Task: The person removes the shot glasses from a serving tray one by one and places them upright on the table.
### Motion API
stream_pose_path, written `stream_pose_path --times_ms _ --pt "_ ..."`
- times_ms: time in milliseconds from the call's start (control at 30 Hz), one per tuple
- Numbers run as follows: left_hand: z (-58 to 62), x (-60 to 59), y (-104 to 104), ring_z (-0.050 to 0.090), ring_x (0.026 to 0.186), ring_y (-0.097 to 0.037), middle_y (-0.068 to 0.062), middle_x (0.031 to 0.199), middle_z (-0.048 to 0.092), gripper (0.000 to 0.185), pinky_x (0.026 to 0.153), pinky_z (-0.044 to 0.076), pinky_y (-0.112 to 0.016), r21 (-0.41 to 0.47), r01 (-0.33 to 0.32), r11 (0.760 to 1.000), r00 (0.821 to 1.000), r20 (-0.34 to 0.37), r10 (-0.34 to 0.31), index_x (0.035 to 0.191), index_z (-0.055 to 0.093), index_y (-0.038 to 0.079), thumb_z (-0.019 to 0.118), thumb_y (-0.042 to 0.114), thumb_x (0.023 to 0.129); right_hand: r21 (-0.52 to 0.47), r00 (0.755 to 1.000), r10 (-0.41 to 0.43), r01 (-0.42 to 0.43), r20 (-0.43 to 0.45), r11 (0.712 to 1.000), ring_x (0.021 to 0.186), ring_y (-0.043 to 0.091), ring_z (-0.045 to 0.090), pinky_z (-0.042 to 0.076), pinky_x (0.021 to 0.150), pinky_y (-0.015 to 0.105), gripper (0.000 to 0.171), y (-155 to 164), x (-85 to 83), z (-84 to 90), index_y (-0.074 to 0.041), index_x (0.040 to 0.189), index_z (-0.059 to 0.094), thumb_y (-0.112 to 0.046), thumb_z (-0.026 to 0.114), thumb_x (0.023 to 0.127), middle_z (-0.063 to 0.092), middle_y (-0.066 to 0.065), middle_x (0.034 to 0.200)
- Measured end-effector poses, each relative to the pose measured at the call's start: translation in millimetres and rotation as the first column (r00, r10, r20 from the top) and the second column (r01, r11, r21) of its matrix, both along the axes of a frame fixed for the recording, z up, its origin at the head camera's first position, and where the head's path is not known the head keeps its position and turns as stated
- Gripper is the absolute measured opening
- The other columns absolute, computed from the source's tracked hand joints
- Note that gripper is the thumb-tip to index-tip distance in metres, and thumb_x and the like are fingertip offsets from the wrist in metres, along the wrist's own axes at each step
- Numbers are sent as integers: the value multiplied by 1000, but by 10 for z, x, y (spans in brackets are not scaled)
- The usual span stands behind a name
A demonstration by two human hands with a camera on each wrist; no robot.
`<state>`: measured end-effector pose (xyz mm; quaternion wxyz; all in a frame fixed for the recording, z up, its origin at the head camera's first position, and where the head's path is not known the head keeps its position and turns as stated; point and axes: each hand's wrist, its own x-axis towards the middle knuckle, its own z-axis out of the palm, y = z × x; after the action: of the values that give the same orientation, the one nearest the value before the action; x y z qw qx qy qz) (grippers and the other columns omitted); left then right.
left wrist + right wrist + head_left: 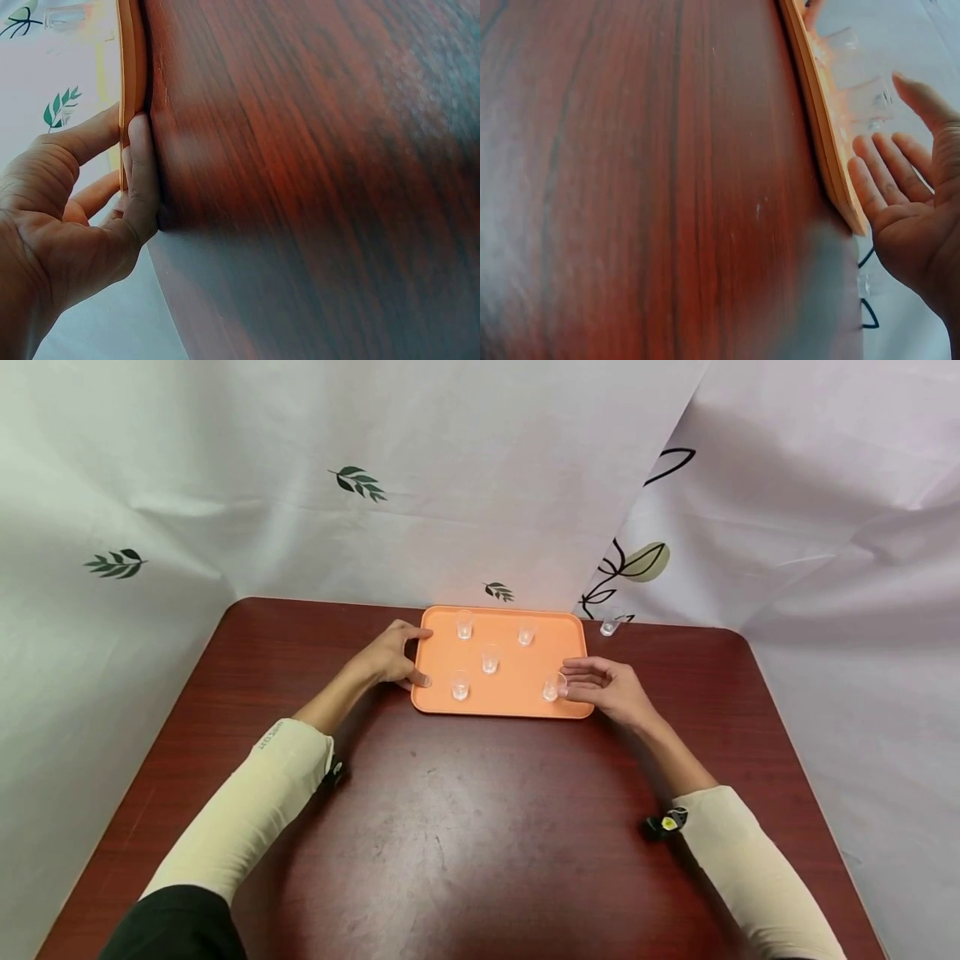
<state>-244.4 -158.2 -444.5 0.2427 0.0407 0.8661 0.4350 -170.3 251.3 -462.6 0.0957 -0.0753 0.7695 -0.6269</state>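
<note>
Orange tray (129, 67) — edge-on, cups hidden — beside left hand (71, 217).

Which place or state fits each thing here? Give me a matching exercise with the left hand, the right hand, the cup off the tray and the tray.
Things:
1. left hand
2. right hand
3. stray cup
4. orange tray

Places or states:
a. on the table beyond the tray's far right corner
b. holds five clear cups
c. grips the tray's left edge
d. fingers beside the near right cup on the tray

Pairs: 1-c, 2-d, 3-a, 4-b
</note>
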Motion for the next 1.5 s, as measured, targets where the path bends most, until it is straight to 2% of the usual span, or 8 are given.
stream_pose_path --times_ms 100,200,333,500,833,1033,1233,1500 --pt "-9 -3 -1 68 109 -38 -21 172 27 104 67 74 -33 1 -4 1000 1000 -1 4 173 44 5 93 -13 83 16 1000 22 -23 13 1000 111 2 78 67 99 18 59 -45 5 4 12 148 66 2 88 94 79 21 137" --pt "-4 2 0 68 110 -39 -22 172 27 104 67 74 -33 4 -2 1000 1000 0 2 173 44 4 93 -13 83 23 999 23 -24 28 999 110 2 79 68 98 18 59 -89 6 -3 9 147 68 1 90 93 77 26 139" --pt "1 6 -1 68 111 -39 -23 172 27 104 67 74 -33 4 0 1000 1000 2 0 173 43 4 93 -12 84 21 999 9 -10 41 1000 107 2 80 69 94 19 57 -137 9 -32 6 145 71 1 91 91 79 21 134" --pt "-7 9 -6 66 116 -40 -22 172 27 103 68 74 -33 -2 1 1000 1000 5 -1 173 44 5 93 -12 84 10 999 -6 5 36 1000 100 1 80 70 88 19 54 -184 14 -73 9 141 73 4 90 91 82 11 125" --pt "5 30 -16 62 129 -44 -22 174 25 104 68 74 -35 -8 -3 1000 1000 9 3 173 44 5 93 -12 83 26 1000 -27 26 13 999 97 1 81 70 85 17 50 -242 24 -99 7 138 75 1 92 91 79 29 130" --pt "-2 23 -14 62 128 -44 -22 174 26 104 68 74 -35 -11 2 1000 1000 13 -2 174 43 5 94 -11 84 47 999 -42 42 1 998 97 1 80 69 84 17 49 -221 35 -94 4 137 77 -4 94 91 82 22 126" --pt "-3 11 -14 65 118 -41 -21 173 27 104 68 74 -34 -8 -1 1000 1000 11 1 173 43 5 93 -12 84 57 999 -48 49 -19 997 99 0 81 69 87 17 49 -177 42 -43 3 136 78 -4 94 90 81 25 129" --pt "20 16 4 62 112 -37 -24 153 36 103 67 74 -33 1 12 1000 1000 5 -12 173 43 4 93 -12 84 77 997 -66 70 -50 995 100 -1 81 69 88 16 49 -85 22 -26 3 135 79 -4 95 89 84 15 123"
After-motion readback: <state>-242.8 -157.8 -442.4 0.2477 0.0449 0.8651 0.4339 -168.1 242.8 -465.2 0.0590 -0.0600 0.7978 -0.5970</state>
